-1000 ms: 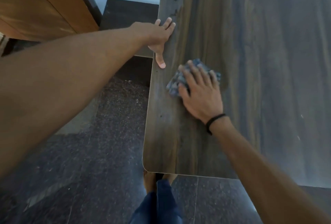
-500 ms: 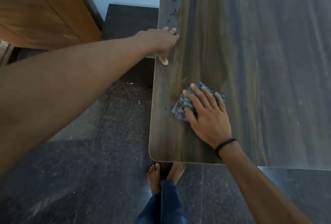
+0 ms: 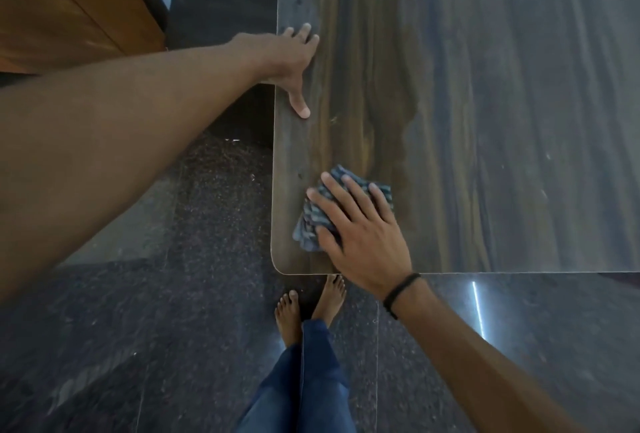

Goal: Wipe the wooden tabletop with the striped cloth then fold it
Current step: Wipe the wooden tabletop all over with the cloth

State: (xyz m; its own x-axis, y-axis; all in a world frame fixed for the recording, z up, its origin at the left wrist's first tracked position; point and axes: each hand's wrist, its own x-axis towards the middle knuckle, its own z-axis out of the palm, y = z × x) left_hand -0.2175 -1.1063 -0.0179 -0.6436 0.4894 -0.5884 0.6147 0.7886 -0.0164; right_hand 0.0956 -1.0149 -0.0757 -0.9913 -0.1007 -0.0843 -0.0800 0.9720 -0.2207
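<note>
The wooden tabletop (image 3: 485,103) fills the upper right of the view, with its rounded near-left corner in front of me. A bunched blue-grey striped cloth (image 3: 313,224) lies on it close to that corner. My right hand (image 3: 360,235), a black band on its wrist, presses flat on the cloth with fingers spread, covering most of it. My left hand (image 3: 287,62) rests on the table's left edge farther away, fingers straight and thumb lying on the surface.
Dark speckled stone floor (image 3: 156,328) lies left of and before the table. My bare feet (image 3: 311,308) and a jeans leg stand just below the near edge. A wooden door or cabinet (image 3: 62,6) and a dark step are at upper left.
My right hand has slid the cloth toward me, from mid-table to the near-left corner. My left hand stayed on the left edge, its fingers and thumb flattening out again.
</note>
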